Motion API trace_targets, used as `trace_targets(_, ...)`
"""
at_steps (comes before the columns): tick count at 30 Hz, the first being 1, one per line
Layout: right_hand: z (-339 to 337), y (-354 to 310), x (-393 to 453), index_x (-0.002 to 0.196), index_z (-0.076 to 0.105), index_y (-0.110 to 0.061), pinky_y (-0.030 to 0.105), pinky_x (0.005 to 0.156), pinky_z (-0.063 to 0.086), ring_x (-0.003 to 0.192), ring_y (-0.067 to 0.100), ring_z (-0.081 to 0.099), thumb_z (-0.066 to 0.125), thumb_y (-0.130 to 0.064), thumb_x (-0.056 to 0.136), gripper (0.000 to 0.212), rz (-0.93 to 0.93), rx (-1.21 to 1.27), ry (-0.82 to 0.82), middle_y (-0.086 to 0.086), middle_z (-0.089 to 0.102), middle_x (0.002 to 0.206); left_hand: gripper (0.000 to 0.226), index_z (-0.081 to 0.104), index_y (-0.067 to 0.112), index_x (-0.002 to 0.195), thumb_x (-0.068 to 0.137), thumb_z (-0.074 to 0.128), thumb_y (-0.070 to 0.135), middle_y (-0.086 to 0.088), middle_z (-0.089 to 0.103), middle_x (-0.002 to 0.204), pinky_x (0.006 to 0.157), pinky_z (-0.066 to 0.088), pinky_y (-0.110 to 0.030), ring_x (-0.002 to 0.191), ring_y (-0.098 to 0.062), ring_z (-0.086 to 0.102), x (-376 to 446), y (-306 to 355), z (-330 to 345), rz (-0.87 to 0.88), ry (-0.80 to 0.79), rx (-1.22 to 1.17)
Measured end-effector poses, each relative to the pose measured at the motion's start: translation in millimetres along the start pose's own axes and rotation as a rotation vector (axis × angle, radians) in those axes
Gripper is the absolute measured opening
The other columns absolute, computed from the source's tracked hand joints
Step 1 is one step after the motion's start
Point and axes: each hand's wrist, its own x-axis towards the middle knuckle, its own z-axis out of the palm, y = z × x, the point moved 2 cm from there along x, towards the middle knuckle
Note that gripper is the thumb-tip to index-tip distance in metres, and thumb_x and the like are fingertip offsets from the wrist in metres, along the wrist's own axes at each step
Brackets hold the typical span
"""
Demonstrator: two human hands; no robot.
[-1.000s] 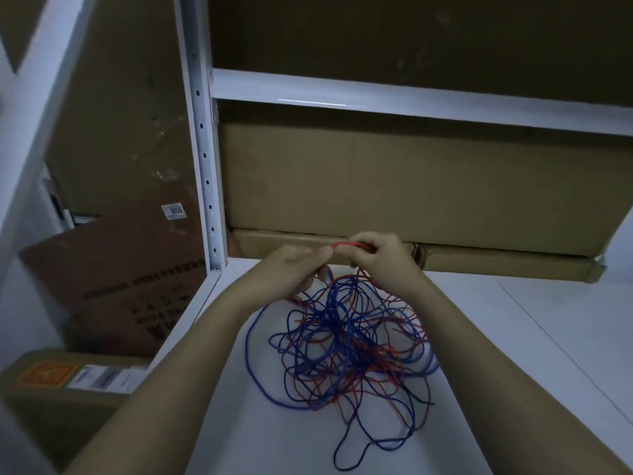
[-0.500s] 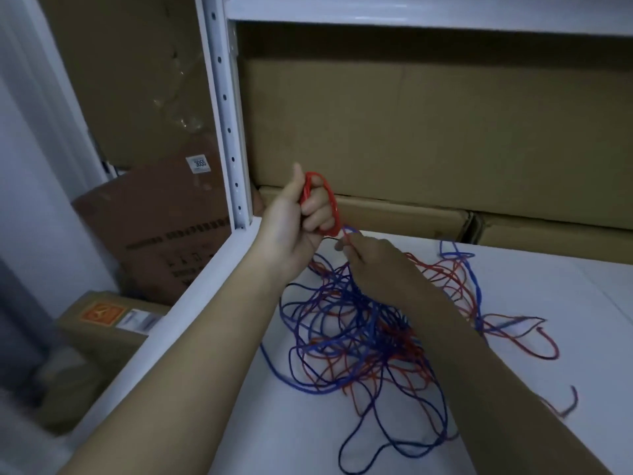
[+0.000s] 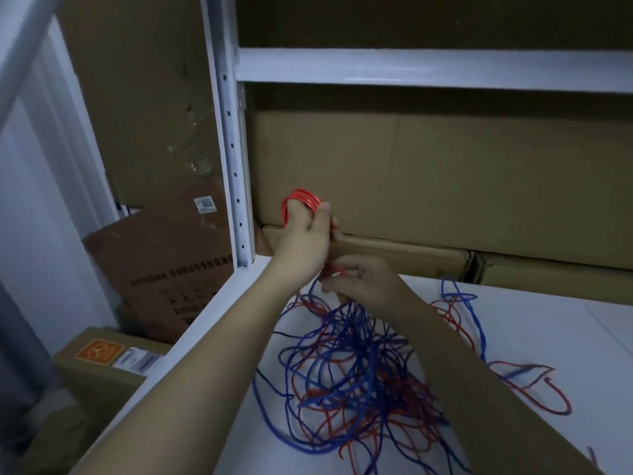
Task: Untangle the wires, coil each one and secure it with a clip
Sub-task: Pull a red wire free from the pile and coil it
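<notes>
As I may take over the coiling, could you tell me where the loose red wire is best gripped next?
Probably the taut stretch of red wire just below the coil on the left hand, where the right hand pinches it now. Come from the right, above the tangle: there the strand runs single and clear of the blue loops, so it should feed cleanly.

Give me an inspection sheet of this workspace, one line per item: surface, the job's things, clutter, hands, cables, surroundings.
Surface: white shelf board, wires spread on it.
Job's things: small red wire coil wound around the left hand's fingers; tangled pile of blue and red wires on the board; no clip seen.
Clutter: nothing seen.
Hands: left hand holds the coil up; right hand pinches a red strand below it.
Cables: loose red and blue loops trail right.
Surroundings: white steel upright; brown cardboard boxes behind.
</notes>
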Motion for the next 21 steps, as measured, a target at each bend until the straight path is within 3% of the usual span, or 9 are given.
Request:
trace_targets(3,-12.9,-5.8,2.4,0.105,0.068,-0.01,0.027,0.061,0.05,0.052,0.001,0.053,0.06,-0.002,0.089,0.019,-0.004,-0.009,0.036,-0.007,0.063,0.069,0.02,0.036,0.007,0.106,0.103,0.035,0.027,-0.014,0.061,0.092,0.072,0.049,-0.031,0.08,-0.018,0.062,3.6,14.1,0.6,0.104,-0.048,0.205)
trace_targets(5,-24.1,-16.4,1.9,0.106,0.069,-0.008,0.027,0.058,0.043,0.054,0.008,0.051,0.058,-0.003,0.09,0.02,-0.073,-0.177,0.043,0.003,0.065,0.073,0.018,0.033,0.011,0.102,0.102,0.036,0.029,-0.019,0.059,0.096,0.071,0.051,-0.042,0.082,-0.031,0.062,4.7,24.4,1.5,0.134,-0.061,0.332)
trace_targets(7,-37.7,-31.5,3.6,0.093,0.07,-0.003,0.033,0.058,0.041,0.061,0.025,0.053,0.058,-0.005,0.09,0.013,-0.165,-0.424,0.043,0.015,0.064,0.073,0.018,0.032,0.012,0.098,0.102,0.037,0.03,-0.016,0.057,0.086,0.062,0.048,-0.044,0.07,-0.033,0.059,4.0,34.2,3.5,0.162,-0.1,0.447)
trace_targets(8,-44.7,-39.8,5.3,0.083,0.068,-0.003,0.036,0.058,0.041,0.062,0.028,0.051,0.057,-0.005,0.089,0.013,-0.181,-0.547,0.035,0.014,0.061,0.068,0.018,0.031,0.012,0.097,0.102,0.037,0.029,-0.013,0.054,0.078,0.057,0.045,-0.042,0.063,-0.031,0.055,3.2,38.0,4.4,0.17,-0.123,0.499)
trace_targets(11,-63.4,-70.0,9.8,0.065,0.056,-0.012,0.038,0.057,0.039,0.058,0.023,0.046,0.054,-0.005,0.083,0.019,-0.222,-0.753,0.058,0.003,0.051,0.058,0.017,0.031,0.013,0.096,0.101,0.039,0.027,-0.002,0.042,0.069,0.048,0.026,-0.032,0.054,-0.019,0.043,4.9,54.2,6.6,0.196,-0.167,0.64)
trace_targets(14,-72.2,-77.9,9.2,0.066,0.06,-0.021,0.024,0.052,0.034,0.051,0.004,0.043,0.055,0.002,0.079,0.027,-0.268,-0.576,0.167,-0.011,0.051,0.053,0.016,0.036,0.017,0.092,0.099,0.04,0.031,0.0,0.045,0.075,0.056,0.029,-0.034,0.064,-0.018,0.045,7.2,74.5,6.9,0.202,-0.189,0.689)
trace_targets(16,-69.9,-67.1,6.3,0.075,0.064,-0.019,0.018,0.053,0.032,0.049,0.0,0.039,0.056,0.008,0.081,0.028,-0.235,-0.366,0.207,-0.012,0.047,0.054,0.02,0.037,0.02,0.081,0.096,0.042,0.033,0.0,0.046,0.073,0.058,0.032,-0.035,0.066,-0.021,0.046,5.4,82.4,6.0,0.218,-0.204,0.723)
trace_targets(19,-65.2,-36.7,-4.0,0.078,0.067,-0.008,0.021,0.058,0.035,0.055,0.002,0.042,0.062,-0.006,0.09,0.013,-0.097,-0.254,0.164,0.004,0.05,0.057,0.016,0.051,0.017,0.09,0.097,0.044,0.031,-0.002,0.055,0.079,0.072,0.043,-0.037,0.076,-0.023,0.054,3.4,78.1,0.1,0.127,-0.242,0.51)
trace_targets(21,-60.8,-16.6,-16.8,0.083,0.069,-0.002,0.026,0.061,0.034,0.061,0.009,0.045,0.063,-0.026,0.091,0.026,0.014,-0.352,0.09,0.01,0.053,0.063,0.014,0.056,0.016,0.093,0.098,0.046,0.024,-0.001,0.054,0.07,0.067,0.044,-0.032,0.066,-0.018,0.054,1.8,71.8,-6.1,0.027,-0.259,0.177)
